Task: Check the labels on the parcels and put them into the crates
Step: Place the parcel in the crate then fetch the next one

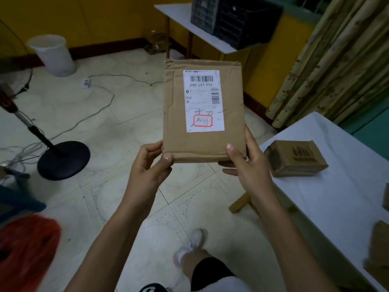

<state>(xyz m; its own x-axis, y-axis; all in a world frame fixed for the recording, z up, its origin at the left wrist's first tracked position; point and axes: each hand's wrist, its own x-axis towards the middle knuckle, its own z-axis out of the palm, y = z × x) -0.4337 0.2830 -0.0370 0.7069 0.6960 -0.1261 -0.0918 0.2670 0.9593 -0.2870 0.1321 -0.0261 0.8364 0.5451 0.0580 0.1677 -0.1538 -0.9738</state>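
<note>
Parcel (203,110) held up at frame center, label (203,101) toward the camera.
The left hand (151,163) and right hand (246,163) pinch its lower corners, thumbs in front. A second parcel (294,159) lies on the counter (328,197) at right; crates (235,20) stand at upper center.

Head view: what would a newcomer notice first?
The cardboard parcel held up mid-frame, left hand and right hand gripping its bottom corners, white label facing the camera with a red-boxed mark. Next, the black crates on the far table at top, and a second parcel on the white table at right.
</note>
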